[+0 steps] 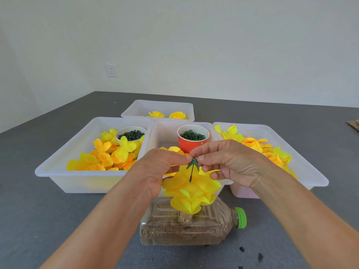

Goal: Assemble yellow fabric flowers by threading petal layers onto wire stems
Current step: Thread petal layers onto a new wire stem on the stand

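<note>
My left hand (157, 169) and my right hand (229, 162) meet above a stack of yellow fabric petal layers (191, 191). Both pinch the top of a thin green stem (192, 167) with a small green calyx, which stands up out of the petals. The petal stack sits on a holder on a plastic bottle (186, 228) that lies on its side with a green cap (240, 217). Loose yellow petals fill the left bin (58, 166) and the right bin (303, 164).
The middle bin (165, 133) holds a red cup (192, 142) of green rings. A white bowl (130, 133) of dark green pieces sits in the left bin. The far bin (157, 106) holds two finished yellow flowers. All stand on a grey table (38, 220).
</note>
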`<state>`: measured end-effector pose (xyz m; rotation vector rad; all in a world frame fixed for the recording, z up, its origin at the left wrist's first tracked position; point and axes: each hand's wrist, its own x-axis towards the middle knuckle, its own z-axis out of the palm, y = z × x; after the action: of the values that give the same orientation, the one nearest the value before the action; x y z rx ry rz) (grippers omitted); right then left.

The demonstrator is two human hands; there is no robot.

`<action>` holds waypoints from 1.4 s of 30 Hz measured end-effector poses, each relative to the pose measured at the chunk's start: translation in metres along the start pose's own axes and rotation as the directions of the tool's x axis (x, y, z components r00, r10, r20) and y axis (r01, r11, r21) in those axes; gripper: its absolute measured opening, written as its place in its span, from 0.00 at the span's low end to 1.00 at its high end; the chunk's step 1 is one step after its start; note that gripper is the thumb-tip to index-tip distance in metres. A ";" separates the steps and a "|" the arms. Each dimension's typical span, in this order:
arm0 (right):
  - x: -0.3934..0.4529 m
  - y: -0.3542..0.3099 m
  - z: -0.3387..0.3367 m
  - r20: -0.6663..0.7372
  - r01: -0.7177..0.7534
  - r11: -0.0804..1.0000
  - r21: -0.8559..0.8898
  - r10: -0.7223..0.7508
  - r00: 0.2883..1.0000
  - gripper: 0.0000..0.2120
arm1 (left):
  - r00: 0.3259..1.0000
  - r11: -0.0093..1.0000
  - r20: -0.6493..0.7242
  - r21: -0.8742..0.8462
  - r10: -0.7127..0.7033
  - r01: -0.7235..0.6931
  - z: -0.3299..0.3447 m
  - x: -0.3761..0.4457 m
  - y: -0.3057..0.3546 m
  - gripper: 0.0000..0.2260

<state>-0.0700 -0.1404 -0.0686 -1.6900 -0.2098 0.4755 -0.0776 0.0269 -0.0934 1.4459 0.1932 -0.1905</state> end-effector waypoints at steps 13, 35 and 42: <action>-0.005 0.011 0.008 -0.063 0.055 0.971 -0.231 -0.071 0.995 0.08 | 1.000 0.991 -0.023 0.134 -0.004 0.008 -0.005 -0.002 -0.010 0.09; -0.008 0.024 0.016 -0.094 0.225 0.915 -0.335 -0.270 0.958 0.08 | 0.999 0.986 -0.040 0.167 0.031 -0.024 -0.008 -0.006 -0.016 0.08; -0.007 0.023 0.014 -0.058 0.187 0.942 -0.278 -0.211 0.976 0.09 | 1.000 0.987 -0.023 0.161 0.008 -0.004 -0.008 -0.010 -0.016 0.05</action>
<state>-0.0849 -0.1345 -0.0917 -1.9292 -0.3926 0.2271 -0.0917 0.0328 -0.1071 1.6103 0.1958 -0.1877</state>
